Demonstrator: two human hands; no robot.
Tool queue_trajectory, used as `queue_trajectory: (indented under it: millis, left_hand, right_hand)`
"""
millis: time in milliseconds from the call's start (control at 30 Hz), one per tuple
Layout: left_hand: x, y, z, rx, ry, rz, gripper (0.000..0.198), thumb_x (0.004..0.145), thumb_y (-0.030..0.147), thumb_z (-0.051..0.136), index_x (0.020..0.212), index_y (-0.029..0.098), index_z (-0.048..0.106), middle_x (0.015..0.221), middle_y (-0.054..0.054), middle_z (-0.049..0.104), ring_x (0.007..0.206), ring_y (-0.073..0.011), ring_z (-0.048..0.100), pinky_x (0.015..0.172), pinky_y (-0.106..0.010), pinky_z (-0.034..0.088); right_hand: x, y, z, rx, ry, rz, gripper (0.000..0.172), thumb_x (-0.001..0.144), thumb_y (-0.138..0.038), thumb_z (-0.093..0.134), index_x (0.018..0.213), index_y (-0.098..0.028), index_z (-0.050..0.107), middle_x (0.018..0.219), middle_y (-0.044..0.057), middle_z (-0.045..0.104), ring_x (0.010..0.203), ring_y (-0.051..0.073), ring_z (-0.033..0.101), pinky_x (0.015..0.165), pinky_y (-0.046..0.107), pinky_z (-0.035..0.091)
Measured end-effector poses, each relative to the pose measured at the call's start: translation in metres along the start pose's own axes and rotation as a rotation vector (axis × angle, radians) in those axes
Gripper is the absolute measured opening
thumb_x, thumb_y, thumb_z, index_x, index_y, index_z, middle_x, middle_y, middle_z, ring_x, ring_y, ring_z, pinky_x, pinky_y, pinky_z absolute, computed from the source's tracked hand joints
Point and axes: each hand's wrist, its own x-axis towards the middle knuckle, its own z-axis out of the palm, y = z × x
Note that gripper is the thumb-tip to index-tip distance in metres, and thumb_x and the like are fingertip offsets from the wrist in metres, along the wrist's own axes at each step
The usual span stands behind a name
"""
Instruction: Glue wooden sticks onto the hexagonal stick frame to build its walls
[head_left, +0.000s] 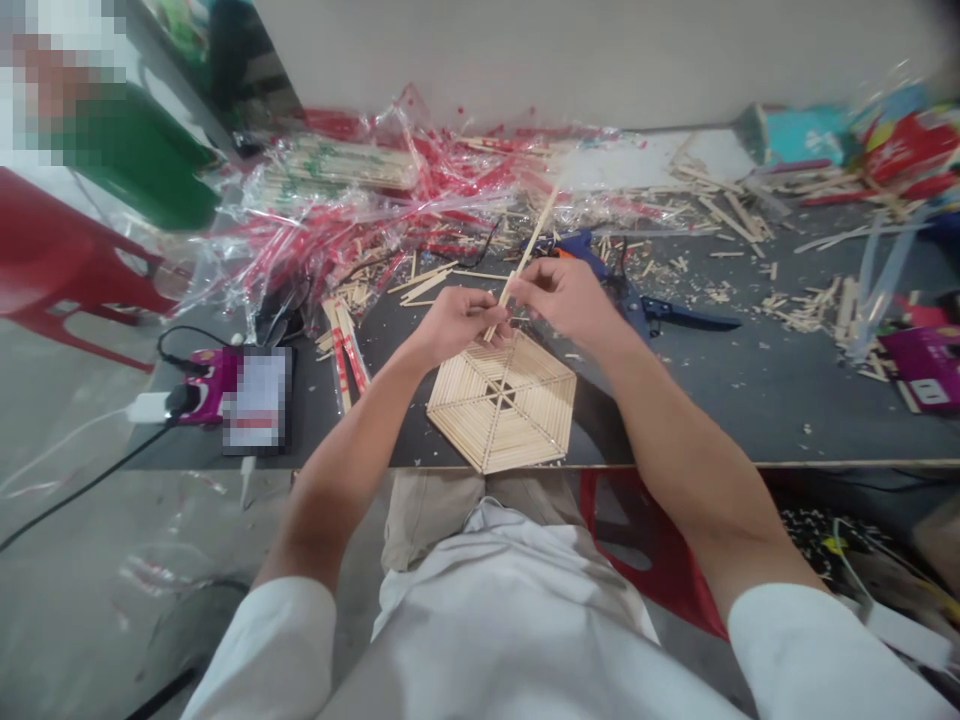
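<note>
Both hands meet above a flat hexagon of glued wooden sticks (pixel 504 405) lying on the dark tabletop (pixel 750 400). My left hand (pixel 454 325) pinches the lower end of a long thin wooden stick (pixel 529 248). My right hand (pixel 566 295) grips the same stick a little higher. The stick slants up and away to the right, its lower end just over the hexagon's far edge.
A blue glue gun (pixel 592 255) lies behind my right hand. Crumpled clear and red wrappers (pixel 352 215) and stick offcuts (pixel 802 305) litter the table's back. A phone (pixel 255 395) with a charger sits at the left edge, and a red stool (pixel 52 265) stands further left.
</note>
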Motion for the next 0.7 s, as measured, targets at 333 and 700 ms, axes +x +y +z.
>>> queue_trajectory:
  millis: [333, 700]
  left_hand:
    - [-0.006, -0.001, -0.010, 0.084, 0.044, -0.042, 0.025, 0.085, 0.036, 0.074, 0.086, 0.011, 0.072, 0.089, -0.012, 0.079, 0.071, -0.0121, 0.074, 0.065, -0.023, 0.059]
    - [-0.002, -0.009, -0.014, 0.040, 0.016, -0.057, 0.027, 0.079, 0.038, 0.083, 0.084, 0.013, 0.074, 0.084, -0.012, 0.079, 0.064, -0.0130, 0.072, 0.060, -0.026, 0.061]
  right_hand:
    - [-0.079, -0.013, -0.119, -1.012, -0.001, 0.274, 0.049, 0.094, -0.046, 0.061, 0.128, -0.012, 0.071, 0.128, 0.022, 0.072, 0.119, 0.039, 0.067, 0.104, 0.053, 0.051]
    - [-0.120, 0.033, -0.114, -1.395, -0.054, 0.287, 0.071, 0.096, -0.046, 0.048, 0.144, 0.006, 0.050, 0.131, 0.038, 0.060, 0.126, 0.051, 0.059, 0.102, 0.059, 0.050]
